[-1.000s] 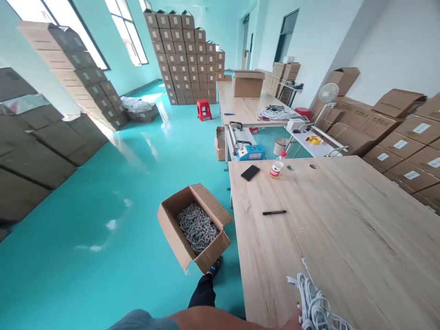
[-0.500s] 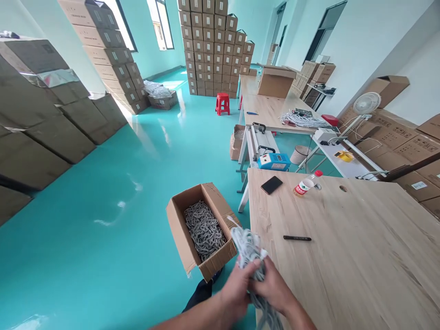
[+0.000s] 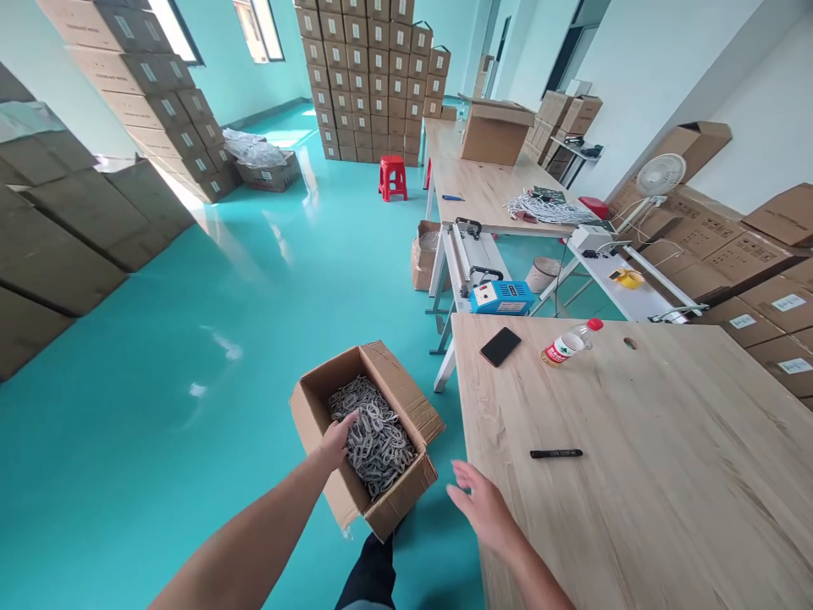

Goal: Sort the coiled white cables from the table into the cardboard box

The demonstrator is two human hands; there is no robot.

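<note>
**Left hand down in the box of cable bundles, right hand free at the counter's edge**

The left hand reaches into the open cardboard box on the floor, fingers curled onto the heap of coiled grey-white cable bundles near the box's left wall. Whether it has closed on a bundle cannot be told; the fingertips are lost among the coils. The right hand hangs open, fingers spread and holding nothing, just off the near-left edge of the counter.

The bundles lie tangled over each other, so a grip around one whole coil, not a single loop, looks the safer way to lift one without dragging its neighbours. The box tilts with its flaps splayed out, and the free hand is near enough to steady its right flap if the box shifts.

On the counter, a black marker lies toward the middle of the left half; a dark phone and a plastic bottle on its side sit near the far edge. Beyond the far-left corner stands a blue machine. The floor is glossy teal. Stacked cartons line the walls, with a red stool before a second table carrying more white cables.
</note>
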